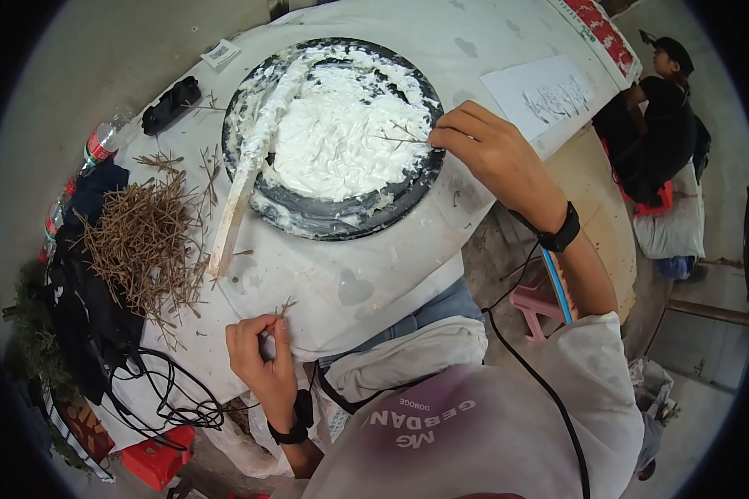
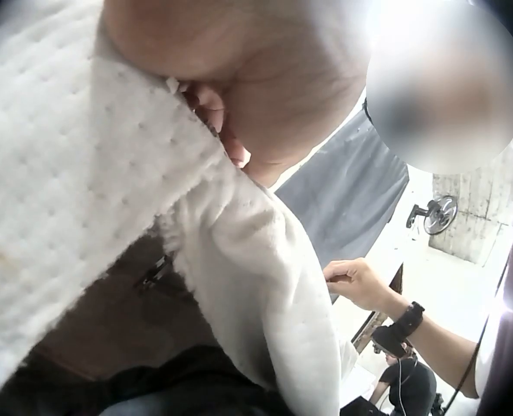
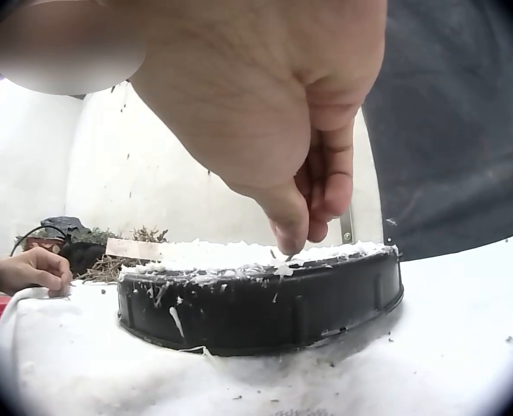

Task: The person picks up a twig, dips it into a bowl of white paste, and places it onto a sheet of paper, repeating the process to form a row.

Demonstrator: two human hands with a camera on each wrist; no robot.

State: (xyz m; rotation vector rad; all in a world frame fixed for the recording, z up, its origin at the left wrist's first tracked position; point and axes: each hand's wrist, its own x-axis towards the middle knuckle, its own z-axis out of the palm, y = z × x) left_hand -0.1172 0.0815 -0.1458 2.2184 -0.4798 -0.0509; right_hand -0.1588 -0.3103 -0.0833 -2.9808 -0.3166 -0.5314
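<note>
A shallow round black tub [image 1: 333, 229] holds thick white paste [image 1: 333, 141]. At the tub's near right rim, my right hand [image 1: 499, 158] pinches a thin forked twig [image 1: 404, 133] between thumb and fingertips, its branching end over the paste. In the right wrist view the fingertips [image 3: 293, 236] are low, right at the smeared rim. My left hand [image 1: 262, 353] is near the table's front edge, fingers curled, with a small twig [image 1: 286, 307] pinched between thumb and forefinger. Its fingertips are mostly hidden in the left wrist view.
A paste-coated wooden stick [image 1: 229, 224] leans across the tub's left rim. Left of it lies a heap of brown twigs [image 1: 141, 241]. White-tipped twigs lie on a paper sheet [image 1: 508, 87] at right. Black cables [image 1: 162, 391] loop at front left. Another person [image 1: 666, 125] sits beyond.
</note>
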